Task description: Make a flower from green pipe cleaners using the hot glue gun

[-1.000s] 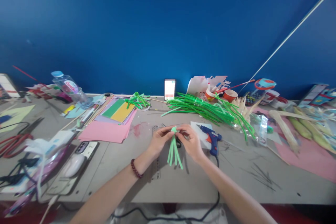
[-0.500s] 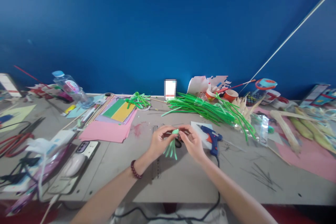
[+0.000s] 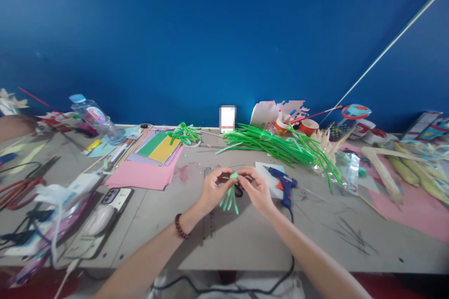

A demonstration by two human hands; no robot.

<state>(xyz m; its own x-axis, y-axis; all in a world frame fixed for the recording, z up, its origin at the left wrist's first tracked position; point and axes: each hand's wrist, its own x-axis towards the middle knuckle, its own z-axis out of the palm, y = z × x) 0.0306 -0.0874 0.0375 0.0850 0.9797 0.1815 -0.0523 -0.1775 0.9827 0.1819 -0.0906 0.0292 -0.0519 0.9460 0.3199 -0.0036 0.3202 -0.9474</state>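
Between my hands, above the middle of the table, is a small bunch of pale green pipe cleaners [image 3: 230, 200], gathered at the top with its loose ends fanning downward. My left hand [image 3: 213, 189] pinches the gathered top from the left side. Fingertips of my right hand [image 3: 257, 190] press against the same top from the right. Something dark shows just behind the bunch, partly hidden by my fingers. Under my left hand lies a clear ruler [image 3: 207, 230]. Right of my right hand, a blue glue gun [image 3: 288, 185] rests partly on a white sheet.
A heap of bright green pipe cleaners [image 3: 270, 142] lies at the back. Pink paper [image 3: 140, 175], a phone [image 3: 117, 198] and a plastic bottle [image 3: 91, 114] are on the left. Dark thin wires [image 3: 352, 236] lie at right. Another person's arm [image 3: 16, 127] reaches in at far left.
The bunch's hanging ends have swung slightly to the right, while my hands stay almost in place. Another person's arm has come into view at the far left.
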